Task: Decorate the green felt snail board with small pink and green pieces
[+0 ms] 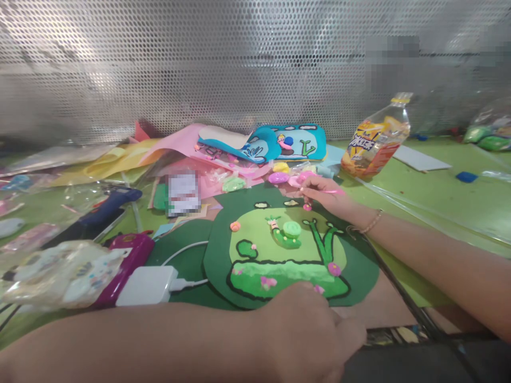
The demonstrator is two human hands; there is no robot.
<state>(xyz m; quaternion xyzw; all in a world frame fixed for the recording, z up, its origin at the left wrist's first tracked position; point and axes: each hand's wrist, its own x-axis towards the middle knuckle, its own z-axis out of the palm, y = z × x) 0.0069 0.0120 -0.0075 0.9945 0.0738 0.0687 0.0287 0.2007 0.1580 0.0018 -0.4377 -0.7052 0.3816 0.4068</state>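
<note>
A dark green foam sheet (217, 255) lies in the middle, bearing a light green panel with a raised clay snail (292, 230), a branching plant (325, 244), grass and small flowers. Across its near edge rests my left hand (311, 332), back upward; its fingertips are hidden. My right hand (321, 194) is over the sheet's far right edge, thumb and finger pinched together. What they hold is too small to make out. A pink flower (307, 207) is just below those fingers, and pink clay (303, 178) lies behind them.
Blue decorated pieces (319, 141) lie at the back beside pink sheets (175, 143). A snack-filled plastic bottle (375, 141) stands back right. To the left are a white charger (147, 284), a purple-ended bag (128, 263) and a dark blue tool (112, 205). A perforated metal panel (239, 64) rises behind.
</note>
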